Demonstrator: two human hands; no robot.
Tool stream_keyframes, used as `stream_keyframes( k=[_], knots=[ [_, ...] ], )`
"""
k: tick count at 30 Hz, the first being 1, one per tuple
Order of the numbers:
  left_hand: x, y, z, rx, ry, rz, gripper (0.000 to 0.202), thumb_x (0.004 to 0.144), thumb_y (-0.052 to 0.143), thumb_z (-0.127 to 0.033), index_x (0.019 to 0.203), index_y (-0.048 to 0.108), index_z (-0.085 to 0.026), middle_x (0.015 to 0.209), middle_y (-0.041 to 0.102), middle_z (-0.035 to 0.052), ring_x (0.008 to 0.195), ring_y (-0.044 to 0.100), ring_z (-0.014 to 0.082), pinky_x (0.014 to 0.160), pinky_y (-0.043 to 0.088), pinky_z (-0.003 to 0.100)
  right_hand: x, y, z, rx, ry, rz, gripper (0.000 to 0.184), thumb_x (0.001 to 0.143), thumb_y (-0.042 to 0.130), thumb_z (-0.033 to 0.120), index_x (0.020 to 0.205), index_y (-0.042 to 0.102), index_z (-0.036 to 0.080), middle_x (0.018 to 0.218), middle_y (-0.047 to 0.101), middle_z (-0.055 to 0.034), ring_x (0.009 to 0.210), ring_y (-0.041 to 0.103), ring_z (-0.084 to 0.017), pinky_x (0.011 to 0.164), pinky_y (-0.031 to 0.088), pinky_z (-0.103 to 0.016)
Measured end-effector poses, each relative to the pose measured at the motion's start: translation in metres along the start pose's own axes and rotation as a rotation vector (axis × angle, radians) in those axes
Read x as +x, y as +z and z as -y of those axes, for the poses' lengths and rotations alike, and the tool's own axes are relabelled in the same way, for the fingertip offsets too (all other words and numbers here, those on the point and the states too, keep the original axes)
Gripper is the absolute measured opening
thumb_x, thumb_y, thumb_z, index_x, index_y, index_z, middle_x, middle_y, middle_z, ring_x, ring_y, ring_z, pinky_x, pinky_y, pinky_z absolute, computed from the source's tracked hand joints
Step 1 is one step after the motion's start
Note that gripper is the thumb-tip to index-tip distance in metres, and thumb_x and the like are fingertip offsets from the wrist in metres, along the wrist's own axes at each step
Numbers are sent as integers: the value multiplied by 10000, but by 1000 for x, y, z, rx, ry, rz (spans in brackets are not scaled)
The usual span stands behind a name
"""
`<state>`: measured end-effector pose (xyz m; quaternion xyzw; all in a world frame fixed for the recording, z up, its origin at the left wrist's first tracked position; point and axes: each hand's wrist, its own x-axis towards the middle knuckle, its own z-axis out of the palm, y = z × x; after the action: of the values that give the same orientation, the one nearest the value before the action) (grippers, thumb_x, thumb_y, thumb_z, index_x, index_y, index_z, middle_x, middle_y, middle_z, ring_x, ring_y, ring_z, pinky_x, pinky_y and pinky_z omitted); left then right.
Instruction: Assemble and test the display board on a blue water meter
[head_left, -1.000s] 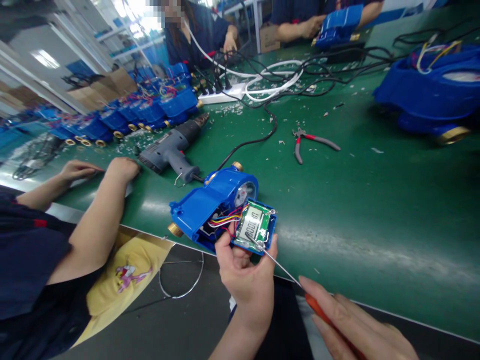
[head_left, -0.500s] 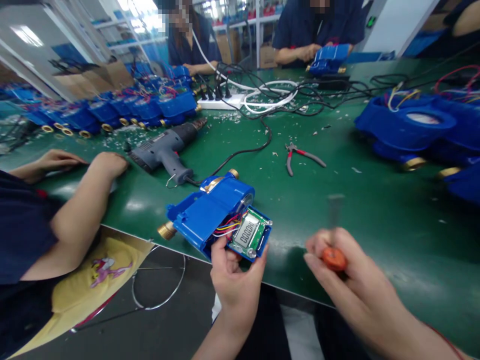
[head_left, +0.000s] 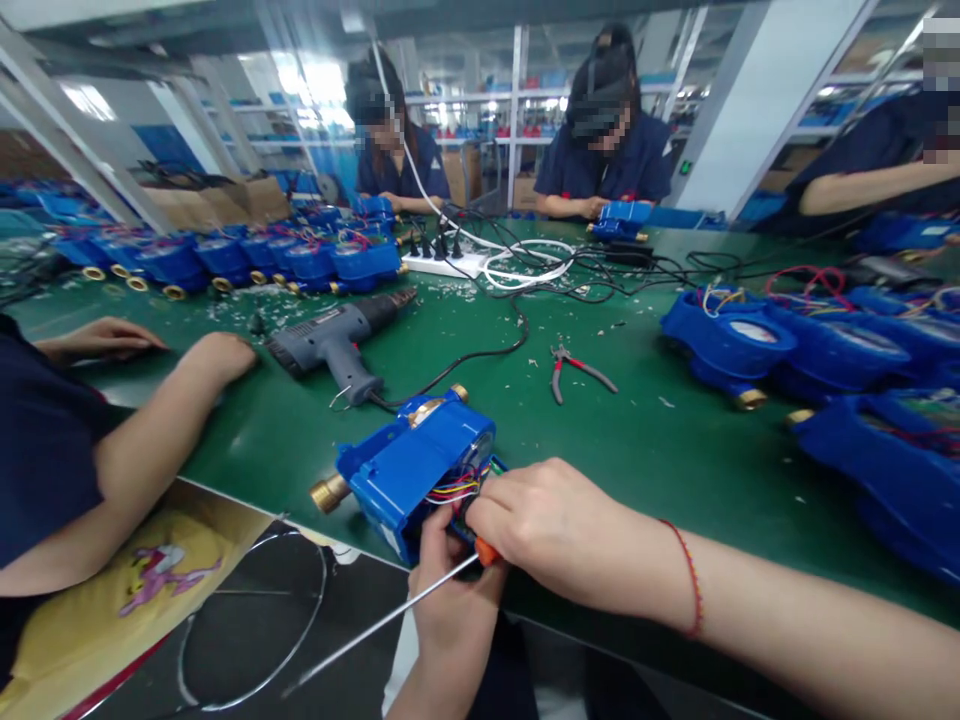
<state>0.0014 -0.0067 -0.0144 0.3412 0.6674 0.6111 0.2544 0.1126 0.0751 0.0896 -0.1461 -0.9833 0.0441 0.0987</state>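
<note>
A blue water meter point(head_left: 409, 470) with brass end fittings and coloured wires lies at the near edge of the green table point(head_left: 645, 440). My left hand point(head_left: 450, 590) grips its near end from below. My right hand point(head_left: 547, 525) is closed over the open part of the meter and hides the circuit board. It holds a screwdriver point(head_left: 390, 620) with an orange handle, whose long metal shaft points down-left toward my lap.
A grey electric drill point(head_left: 330, 340) and red-handled pliers point(head_left: 574, 370) lie beyond the meter. Rows of blue meters point(head_left: 817, 350) stand right and far left. Cables and a power strip point(head_left: 450, 262) cross the back. A neighbour's arms point(head_left: 150, 420) rest at left; other workers sit across.
My right hand has swung left from beside the meter onto it, covering the circuit board, and the screwdriver has turned so its shaft points down-left. The camera has tilted up.
</note>
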Motion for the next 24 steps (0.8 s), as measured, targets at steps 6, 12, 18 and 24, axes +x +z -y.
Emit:
stream_keyframes(
  k=[6, 12, 18, 24],
  knots=[
    [-4, 5, -6, -18, 4, -10, 503, 592, 723, -298, 1059, 582, -179, 534, 590, -73, 433, 526, 110, 445, 400, 200, -1, 6, 2, -74, -74, -38, 120, 914, 496, 125, 812, 556, 143, 729, 584, -22, 608, 507, -165, 516, 343, -305],
    [-4, 5, 0, 12, 13, -18, 496, 607, 652, -264, 1094, 584, -197, 529, 566, -80, 465, 539, 117, 478, 396, 199, -3, 20, 4, -95, -86, -112, 191, 928, 452, 119, 764, 548, 142, 694, 568, -32, 580, 475, -163, 506, 319, -306],
    [-3, 6, -2, 63, 48, -23, 478, 615, 664, -284, 1076, 583, -189, 487, 463, -108, 417, 430, 96, 447, 351, 200, -3, 26, 3, -49, -40, -155, 177, 934, 493, 186, 765, 534, 152, 714, 549, -13, 596, 445, -147, 529, 328, -292],
    [-2, 6, -4, 38, 14, -5, 514, 616, 726, -330, 1087, 595, -173, 563, 588, -69, 450, 530, 130, 467, 413, 236, 3, 25, -1, -26, -83, -218, 188, 940, 476, 175, 777, 561, 135, 707, 543, -17, 600, 424, -153, 544, 324, -294]
  ],
)
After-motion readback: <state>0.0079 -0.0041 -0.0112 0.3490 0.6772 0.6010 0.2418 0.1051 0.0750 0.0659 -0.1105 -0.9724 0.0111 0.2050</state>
